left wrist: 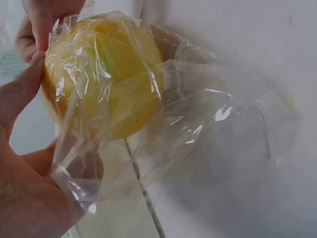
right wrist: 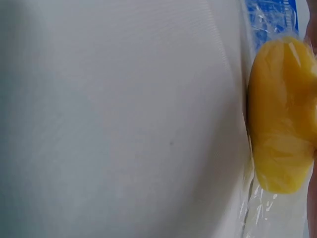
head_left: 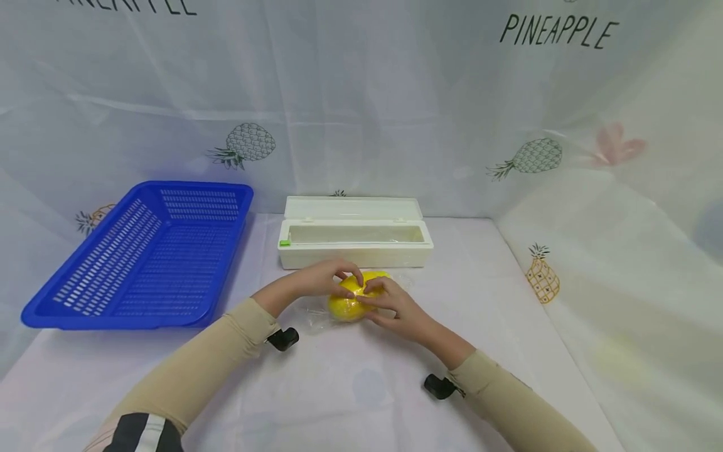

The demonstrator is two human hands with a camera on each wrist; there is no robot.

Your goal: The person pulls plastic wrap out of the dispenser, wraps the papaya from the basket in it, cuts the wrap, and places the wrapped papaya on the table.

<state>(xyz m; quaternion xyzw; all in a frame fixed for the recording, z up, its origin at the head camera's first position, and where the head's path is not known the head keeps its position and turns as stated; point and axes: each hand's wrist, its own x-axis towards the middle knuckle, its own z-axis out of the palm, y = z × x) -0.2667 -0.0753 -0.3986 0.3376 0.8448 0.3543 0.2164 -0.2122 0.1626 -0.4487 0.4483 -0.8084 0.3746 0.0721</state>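
Note:
A yellow fruit point(head_left: 343, 306), rounded and tinged green on one side, lies wrapped in clear plastic film point(left wrist: 198, 114). Its long oval shape shows in the right wrist view. From the left, my left hand point(head_left: 326, 279) reaches over it, thumb and fingers bent, pinching the film at the top of the fruit. My right hand point(head_left: 400, 309) comes from the other side and pinches film there too, its fingertips meeting the left thumb. Loose film spreads past the fruit's end in the left wrist view. Only a sliver of the right hand enters the right wrist view.
Just behind the fruit stands a long white film dispenser box point(head_left: 356, 257), lid raised, with a green slider point(head_left: 285, 243) at its left end. A blue perforated basket point(head_left: 226, 270) is on the left. Printed cloth point(head_left: 361, 157) hangs behind the white-covered table point(head_left: 316, 389).

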